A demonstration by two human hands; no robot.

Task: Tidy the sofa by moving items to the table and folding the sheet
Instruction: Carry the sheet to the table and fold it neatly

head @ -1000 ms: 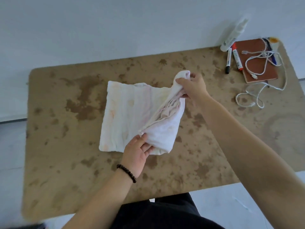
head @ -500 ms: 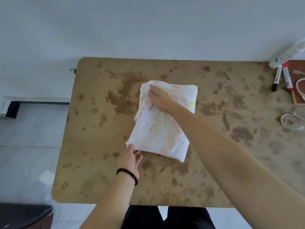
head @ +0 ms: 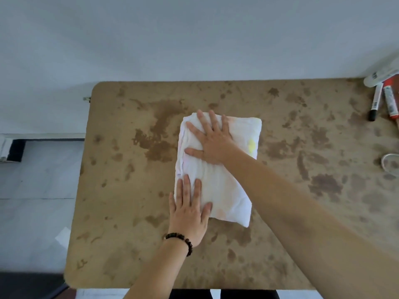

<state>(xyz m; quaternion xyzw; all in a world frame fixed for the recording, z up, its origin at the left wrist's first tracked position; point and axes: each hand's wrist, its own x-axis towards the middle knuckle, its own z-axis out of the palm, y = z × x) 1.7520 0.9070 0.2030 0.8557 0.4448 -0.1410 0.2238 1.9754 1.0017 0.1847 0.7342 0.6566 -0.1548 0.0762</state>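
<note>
the folded sheet [head: 224,169] lies mid-table [head: 121,212], with the left hand [head: 189,209] flat on its near-left corner and the right hand [head: 210,140] pressing its far half, fingers straight.

Bare table [head: 129,212] lies open all round the folded sheet [head: 224,190] under my flat left hand [head: 187,212] and right hand [head: 212,143]; only markers [head: 376,100], a white bottle [head: 380,75] and a cable loop [head: 386,164] crowd the right edge.
</note>
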